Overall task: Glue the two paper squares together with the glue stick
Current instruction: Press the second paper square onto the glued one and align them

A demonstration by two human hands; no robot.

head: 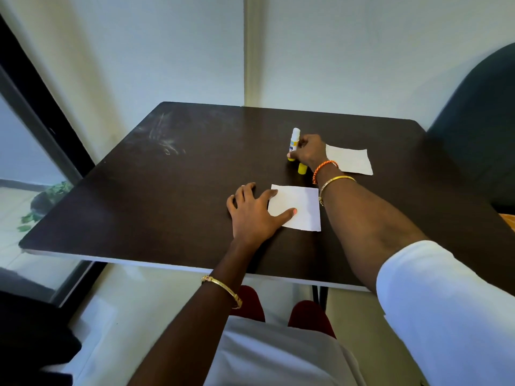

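Head view, right hand (309,150) gripping glue stick (294,143), left hand (255,211) pressing near paper square (299,207)

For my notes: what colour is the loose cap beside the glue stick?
Yellow cap; the head view shows it best.

Looks like a plain office or study room from my feed: small dark laminate table (172,190) pushed into a corner of bare pale walls (172,51), dark padded chair (479,129) on the right, dark-framed window (33,107) on the left with greenery (47,199) outside.
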